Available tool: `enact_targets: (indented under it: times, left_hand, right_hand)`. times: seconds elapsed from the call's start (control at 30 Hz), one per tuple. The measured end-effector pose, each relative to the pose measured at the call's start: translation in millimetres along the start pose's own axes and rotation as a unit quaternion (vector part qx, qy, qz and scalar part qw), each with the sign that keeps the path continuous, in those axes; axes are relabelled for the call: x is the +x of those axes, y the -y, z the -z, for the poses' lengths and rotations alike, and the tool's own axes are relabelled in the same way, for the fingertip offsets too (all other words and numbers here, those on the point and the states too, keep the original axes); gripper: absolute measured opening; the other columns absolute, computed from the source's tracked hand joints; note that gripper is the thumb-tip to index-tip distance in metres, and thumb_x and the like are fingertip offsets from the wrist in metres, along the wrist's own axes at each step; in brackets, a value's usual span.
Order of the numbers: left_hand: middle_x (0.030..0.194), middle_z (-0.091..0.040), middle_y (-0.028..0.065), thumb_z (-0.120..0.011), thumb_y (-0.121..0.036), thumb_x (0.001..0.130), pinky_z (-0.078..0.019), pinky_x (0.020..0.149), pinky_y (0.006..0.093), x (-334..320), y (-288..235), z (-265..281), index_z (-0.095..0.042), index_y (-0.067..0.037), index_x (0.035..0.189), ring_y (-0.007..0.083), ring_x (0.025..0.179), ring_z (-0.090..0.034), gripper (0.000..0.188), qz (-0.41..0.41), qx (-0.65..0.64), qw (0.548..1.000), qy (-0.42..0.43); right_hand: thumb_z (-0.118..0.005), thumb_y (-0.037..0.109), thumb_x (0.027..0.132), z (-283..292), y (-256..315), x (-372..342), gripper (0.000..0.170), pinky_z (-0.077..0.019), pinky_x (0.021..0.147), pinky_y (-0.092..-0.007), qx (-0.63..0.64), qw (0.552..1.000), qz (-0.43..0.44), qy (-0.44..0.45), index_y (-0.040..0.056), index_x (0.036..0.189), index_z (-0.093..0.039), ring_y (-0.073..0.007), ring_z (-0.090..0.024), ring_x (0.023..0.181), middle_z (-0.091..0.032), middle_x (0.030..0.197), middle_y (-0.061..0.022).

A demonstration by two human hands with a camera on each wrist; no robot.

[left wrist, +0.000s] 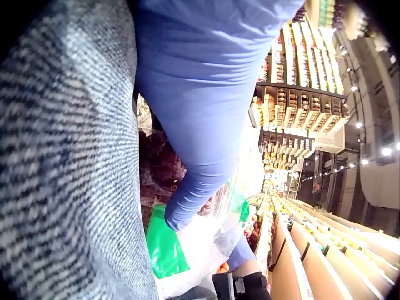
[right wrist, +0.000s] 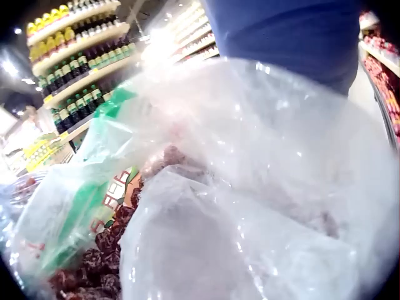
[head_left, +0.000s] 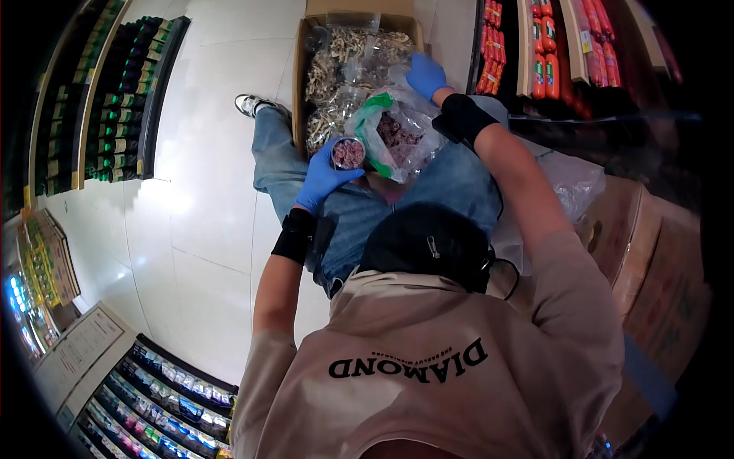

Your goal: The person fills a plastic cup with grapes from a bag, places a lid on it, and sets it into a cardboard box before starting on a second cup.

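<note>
A shopper-level view is showing a seated person in jeans (head_left: pixel 336 222), whose gloved left hand (head_left: pixel 323 180) is gripping a round clear tub (head_left: pixel 349 139) at lap level, its thumb and fingers curling round the sides. Dark red pieces are filling the tub to near its rim, by the look of it, so that portion is appearing largely complete; whether a lid is covering it cannot be told

Just beside the tub, a clear bag (head_left: pixel 371 126) with green bands is resting open over the thighs, holding many more loose dark red pieces (head_left: pixel 399 136), a sizeable share that is lying outside the tub

Beyond the bag, the gloved right hand (head_left: pixel 426 75) is reaching to the near right part of a cardboard box (head_left: pixel 299 84); its fingertips are hiding from clear view, and whether they are pinching anything cannot be told. Clear packs of pale brown strips (head_left: pixel 325 84) are crowding the box, which is standing on the tiled floor (head_left: pixel 206 153)

Farther off, bottles are lining the shelves (head_left: pixel 157 96) on the left, while red and orange packs (head_left: pixel 545 65) are hanging or standing on the right
</note>
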State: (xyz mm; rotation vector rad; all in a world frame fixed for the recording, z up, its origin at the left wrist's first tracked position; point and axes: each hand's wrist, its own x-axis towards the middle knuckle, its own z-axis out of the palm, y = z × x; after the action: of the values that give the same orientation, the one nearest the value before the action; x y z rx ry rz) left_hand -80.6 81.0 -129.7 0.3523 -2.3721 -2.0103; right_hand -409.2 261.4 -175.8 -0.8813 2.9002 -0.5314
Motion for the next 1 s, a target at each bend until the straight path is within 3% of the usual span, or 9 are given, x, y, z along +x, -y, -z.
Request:
enact_targets:
  times: [0.03, 0.1, 0.2, 0.23, 0.3, 0.33, 0.4, 0.5, 1.0]
  left_hand:
    - [0.124, -0.067, 0.0118, -0.095, -0.021, 0.067, -0.0489, 0.103, 0.0348, 0, 0, 0, -0.056, 0.002, 0.134, 0.0191, 0.115, -0.063, 0.081, 0.002, -0.001, 1.000, 0.003]
    - [0.123, -0.067, 0.0112, -0.095, -0.020, 0.067, -0.0494, 0.103, 0.0347, 1, -1, 0, -0.057, 0.001, 0.134, 0.0187, 0.114, -0.063, 0.080, -0.005, -0.022, 1.000, 0.006]
    - [0.123, -0.067, 0.0102, -0.095, -0.018, 0.066, -0.0497, 0.102, 0.0337, 1, 3, 0, -0.058, 0.001, 0.132, 0.0175, 0.113, -0.063, 0.078, 0.001, -0.032, 0.999, 0.006]
    - [0.122, -0.067, 0.0100, -0.095, -0.018, 0.066, -0.0497, 0.102, 0.0333, 1, 4, -1, -0.058, 0.002, 0.131, 0.0170, 0.113, -0.063, 0.077, 0.004, -0.041, 0.999, 0.007]
    - [0.120, -0.067, 0.0088, -0.094, -0.016, 0.067, -0.0500, 0.100, 0.0325, 1, 0, -4, -0.059, 0.001, 0.129, 0.0159, 0.111, -0.063, 0.073, 0.006, -0.058, 0.998, 0.007]
    - [0.119, -0.067, 0.0083, -0.094, -0.015, 0.067, -0.0502, 0.100, 0.0322, 1, -2, -3, -0.060, 0.000, 0.128, 0.0155, 0.110, -0.063, 0.071, 0.004, -0.051, 0.999, 0.011]
    - [0.117, -0.067, 0.0072, -0.093, -0.013, 0.067, -0.0506, 0.098, 0.0315, 2, -6, -4, -0.061, -0.001, 0.126, 0.0145, 0.108, -0.063, 0.067, 0.002, -0.049, 0.999, 0.016]
    - [0.123, -0.066, 0.0081, -0.091, -0.008, 0.070, -0.0494, 0.104, 0.0336, 2, -7, -3, -0.058, 0.000, 0.132, 0.0161, 0.114, -0.062, 0.072, 0.011, -0.031, 0.999, 0.030]
    - [0.117, -0.069, 0.0090, -0.093, -0.016, 0.068, -0.0508, 0.099, 0.0322, 4, -6, -2, -0.060, 0.000, 0.128, 0.0154, 0.109, -0.064, 0.070, -0.017, -0.005, 1.000, 0.024]
  right_hand:
    - [-0.066, 0.028, 0.085, 10, 5, -6, 0.036, -0.0524, 0.088, -0.0511, -0.001, 1.000, -0.003, 0.002, 0.0001, 0.107, -0.065, -0.0433, -0.065, 0.101, -0.066, 0.109, -0.0245]
    - [-0.068, 0.023, 0.086, 35, 20, -19, 0.027, -0.0524, 0.083, -0.0500, 0.068, 0.982, 0.081, -0.154, 0.0028, 0.103, -0.064, -0.0409, -0.065, 0.094, -0.064, 0.105, -0.0201]
    - [-0.062, 0.024, 0.088, 102, 77, -60, 0.023, -0.0516, 0.077, -0.0495, 0.190, 0.949, 0.159, -0.193, 0.0023, 0.096, -0.066, -0.0423, -0.064, 0.086, -0.064, 0.094, -0.0199]
    - [-0.062, 0.024, 0.088, 106, 85, -77, 0.023, -0.0516, 0.077, -0.0495, 0.189, 0.950, 0.158, -0.191, 0.0023, 0.096, -0.066, -0.0423, -0.064, 0.086, -0.064, 0.094, -0.0199]
    - [-0.063, 0.019, 0.086, 111, 94, -102, 0.016, -0.0502, 0.073, -0.0490, 0.169, 0.949, 0.261, -0.056, 0.0041, 0.089, -0.068, -0.0404, -0.064, 0.083, -0.066, 0.088, -0.0190]
    - [-0.063, 0.019, 0.086, 104, 91, -108, 0.016, -0.0502, 0.073, -0.0490, 0.169, 0.949, 0.259, -0.055, 0.0041, 0.089, -0.068, -0.0404, -0.064, 0.083, -0.066, 0.088, -0.0190]
    - [-0.065, 0.015, 0.086, 74, 80, -124, 0.011, -0.0502, 0.071, -0.0477, 0.120, 0.954, 0.246, 0.119, 0.0048, 0.088, -0.068, -0.0376, -0.064, 0.082, -0.066, 0.087, -0.0165]
    - [-0.064, 0.013, 0.083, 42, 69, -127, 0.011, -0.0514, 0.072, -0.0477, 0.023, 0.963, 0.230, 0.138, 0.0056, 0.090, -0.069, -0.0387, -0.064, 0.082, -0.067, 0.087, -0.0186]
    - [-0.068, 0.012, 0.078, -4, 78, -112, 0.012, -0.0526, 0.075, -0.0498, 0.068, 0.971, 0.228, 0.039, 0.0009, 0.083, -0.069, -0.0417, -0.065, 0.082, -0.068, 0.087, -0.0221]
